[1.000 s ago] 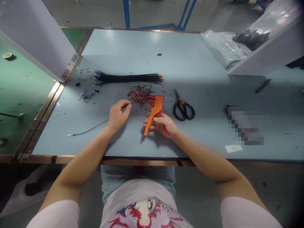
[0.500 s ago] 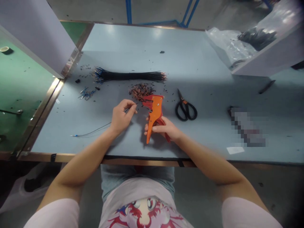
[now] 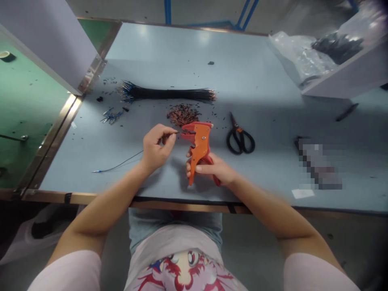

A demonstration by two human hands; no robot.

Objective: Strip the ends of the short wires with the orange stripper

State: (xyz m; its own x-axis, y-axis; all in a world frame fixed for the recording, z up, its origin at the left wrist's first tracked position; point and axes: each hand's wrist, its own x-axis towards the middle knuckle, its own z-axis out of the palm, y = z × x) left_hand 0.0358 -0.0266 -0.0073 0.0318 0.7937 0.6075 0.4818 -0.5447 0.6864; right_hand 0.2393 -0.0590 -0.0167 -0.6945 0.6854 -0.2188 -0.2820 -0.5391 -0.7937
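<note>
The black wire runs through the left grip.

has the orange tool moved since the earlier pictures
Yes, a little: judged against the table's near edge, the orange tool in the right hand has shifted toward the person.

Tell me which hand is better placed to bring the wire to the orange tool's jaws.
Probably the left hand: it pinches the black wire near its tip, which points toward the jaws of the orange tool. The right hand is occupied gripping that tool.
</note>
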